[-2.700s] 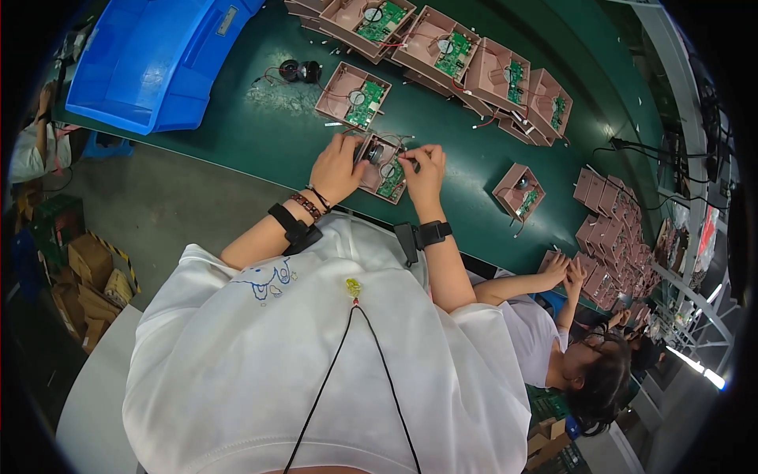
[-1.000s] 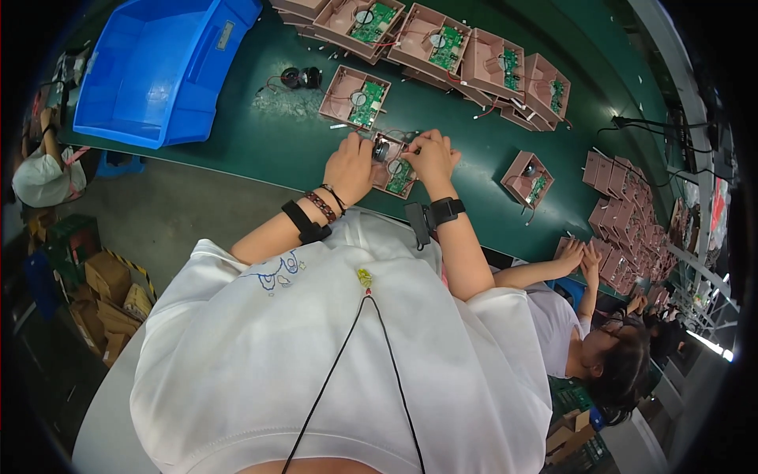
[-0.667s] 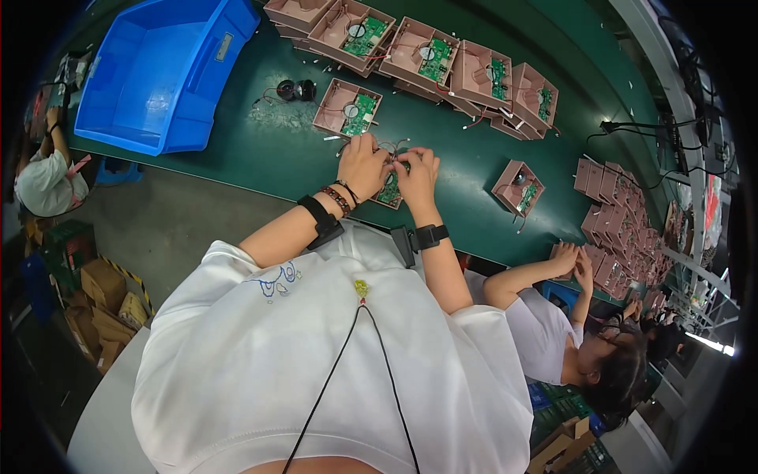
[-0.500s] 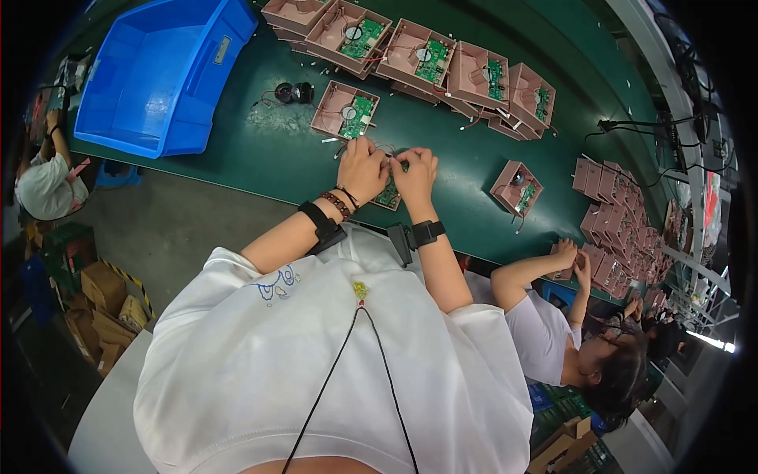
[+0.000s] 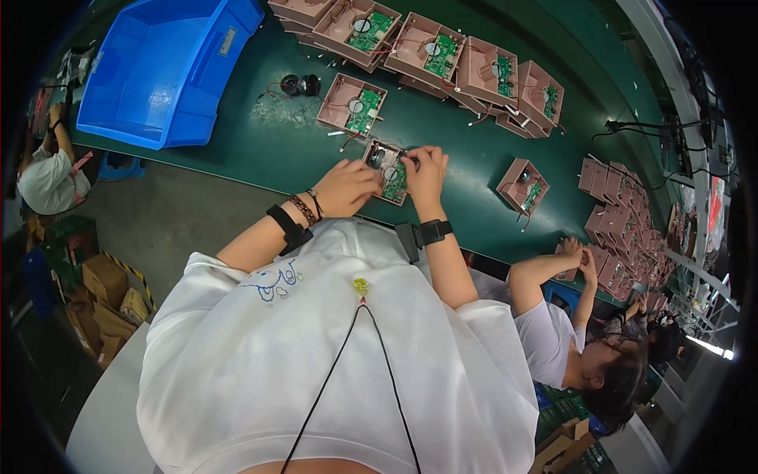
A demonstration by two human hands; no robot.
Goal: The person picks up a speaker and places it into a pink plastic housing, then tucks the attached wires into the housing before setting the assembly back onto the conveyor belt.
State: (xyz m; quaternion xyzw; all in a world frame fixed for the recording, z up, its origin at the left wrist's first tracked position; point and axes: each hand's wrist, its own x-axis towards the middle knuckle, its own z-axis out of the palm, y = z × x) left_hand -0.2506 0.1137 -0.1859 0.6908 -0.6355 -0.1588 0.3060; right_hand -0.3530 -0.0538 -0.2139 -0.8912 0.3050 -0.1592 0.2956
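A small pink open housing (image 5: 390,200) lies on the table in front of me. Inside it show a green circuit board (image 5: 397,183) and a dark round part (image 5: 376,158) near the upper left. My left hand (image 5: 348,188) grips the housing's left wall with its fingers close together and bent over the edge. At the upper right corner, my right hand (image 5: 427,173) has thumb and fingers pinched over the rim. What sits between those fingertips is hidden. Just beyond is a second pink housing (image 5: 325,118) with a board and loose wires.
A large blue bin (image 5: 183,118) stands at the left. Dark round parts (image 5: 301,85) with wire lie near it. Stacked pink housings (image 5: 421,54) line the back, and one more housing (image 5: 513,178) sits at right. A co-worker (image 5: 545,316) works close on the right.
My hands were together over the housing; now they are apart. The left has moved down and left to the wall, the right slightly right, uncovering the board and dark round part.
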